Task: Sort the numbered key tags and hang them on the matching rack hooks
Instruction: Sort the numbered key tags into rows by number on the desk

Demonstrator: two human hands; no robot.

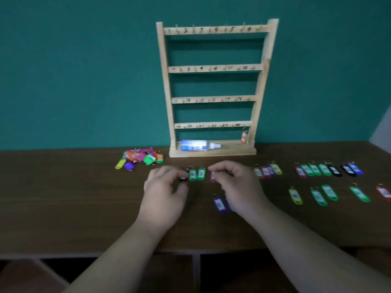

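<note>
A wooden rack (213, 68) with four numbered hook rails stands against the teal wall; one orange tag (244, 137) hangs at its bottom right. My left hand (167, 187) pinches a black tag (183, 179) on the table. Just right of it lie two green tags (196, 174). My right hand (234, 182) pinches a pink tag (213, 176). A purple tag (220, 205) lies in front of my right hand, with a blue tag (231, 207) half hidden under the wrist.
A heap of unsorted coloured tags (140, 158) lies left of the rack. Rows of laid-out tags (330, 170) and more green tags (323, 194) fill the right of the brown table (74, 197). A plastic bottle (200, 145) lies on the rack's base.
</note>
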